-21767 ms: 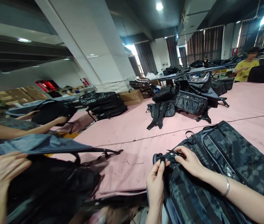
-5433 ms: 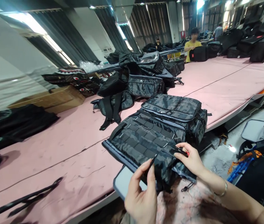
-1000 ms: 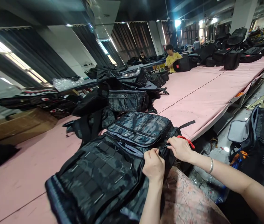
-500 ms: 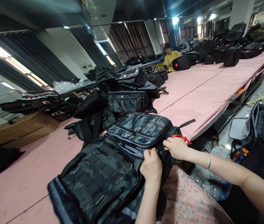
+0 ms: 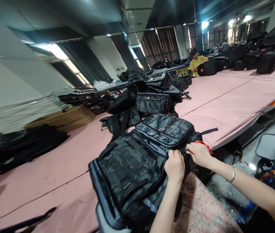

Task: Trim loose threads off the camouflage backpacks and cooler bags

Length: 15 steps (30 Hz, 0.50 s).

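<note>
A dark camouflage backpack [image 5: 137, 161] lies on the pink table [image 5: 229, 97], hanging over its near edge onto my lap. My left hand [image 5: 175, 165] is closed, pinching the backpack's side edge. My right hand [image 5: 199, 153] is closed right beside it, gripping a small red-handled tool [image 5: 204, 144] whose tip meets the fabric by my left fingers. What the tip touches is too small to make out. A bracelet circles my right wrist.
More camouflage and black bags [image 5: 152, 100] pile up behind the backpack. A cardboard box [image 5: 64, 118] and dark bags [image 5: 23, 145] sit to the left. A person in yellow [image 5: 197, 63] works at the table's far end. Bags [image 5: 273, 152] lie on the floor at right.
My view has swung to the left, so the backpack and both hands sit further right in the picture. Both hands keep their grip at the same spot on the backpack's edge.
</note>
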Available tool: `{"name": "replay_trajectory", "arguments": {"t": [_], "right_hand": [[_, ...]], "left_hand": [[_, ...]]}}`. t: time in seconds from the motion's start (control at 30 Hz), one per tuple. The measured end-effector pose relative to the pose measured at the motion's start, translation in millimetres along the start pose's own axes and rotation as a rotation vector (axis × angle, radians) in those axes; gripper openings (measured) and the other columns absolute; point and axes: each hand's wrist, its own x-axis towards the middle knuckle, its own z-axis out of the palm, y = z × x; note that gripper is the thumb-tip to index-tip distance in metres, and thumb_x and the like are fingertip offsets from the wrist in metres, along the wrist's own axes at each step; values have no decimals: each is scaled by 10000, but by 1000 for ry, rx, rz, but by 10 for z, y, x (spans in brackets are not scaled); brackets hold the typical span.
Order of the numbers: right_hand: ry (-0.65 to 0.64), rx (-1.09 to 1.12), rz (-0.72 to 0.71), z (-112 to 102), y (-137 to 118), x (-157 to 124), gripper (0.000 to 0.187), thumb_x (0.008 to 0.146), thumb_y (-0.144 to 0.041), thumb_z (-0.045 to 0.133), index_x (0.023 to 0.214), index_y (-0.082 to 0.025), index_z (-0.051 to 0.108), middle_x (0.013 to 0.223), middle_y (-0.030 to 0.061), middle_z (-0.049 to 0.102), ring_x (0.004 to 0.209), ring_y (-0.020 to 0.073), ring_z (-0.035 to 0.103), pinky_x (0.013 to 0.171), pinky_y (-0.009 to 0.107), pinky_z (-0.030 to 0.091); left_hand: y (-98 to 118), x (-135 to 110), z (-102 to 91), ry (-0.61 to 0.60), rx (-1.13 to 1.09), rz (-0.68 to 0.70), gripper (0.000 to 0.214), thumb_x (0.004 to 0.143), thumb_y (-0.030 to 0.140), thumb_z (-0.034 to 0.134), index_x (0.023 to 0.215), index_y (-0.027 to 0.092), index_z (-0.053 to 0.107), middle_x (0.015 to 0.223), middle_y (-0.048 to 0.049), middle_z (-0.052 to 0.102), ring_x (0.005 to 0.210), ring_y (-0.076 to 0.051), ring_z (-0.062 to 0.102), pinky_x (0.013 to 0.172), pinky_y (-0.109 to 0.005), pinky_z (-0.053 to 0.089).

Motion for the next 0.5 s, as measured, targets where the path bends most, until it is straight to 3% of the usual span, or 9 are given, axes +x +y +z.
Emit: {"name": "replay_trajectory", "arguments": {"t": [0.17,0.3,0.4,0.5], "right_hand": [[61,226,8,105,118,-111,151,895,-257,416,952,-193,541,898,39,636,823,163,591,696,258,424],[79,296,-46,194,144,-160,235,897,-298,399,1067,-183,512,997,71,632,878,182,605,743,297,472],[84,286,-125,260,138,-148,368,853,-347,480,1173,-164,476,1097,97,613,948,201,601,809,320,481],[61,252,-158,319,164,-141,362,827,-324,495,1160,-183,521,1093,77,633,959,204,611,820,320,485]], "left_hand": [[-105,-545,-184,110,-616,46,138,861,190,420,860,157,554,777,-36,511,662,-99,531,597,-196,418],[-305,-1242,-302,29,-866,-26,113,838,172,452,840,166,564,741,-23,488,620,-93,487,553,-195,395],[-582,-1773,-267,83,-977,-297,190,830,237,476,672,170,557,684,-15,479,631,-106,483,586,-211,397],[-874,-2194,-106,191,-1069,-770,160,772,332,562,738,179,594,748,-21,526,704,-128,522,669,-238,427]]}}
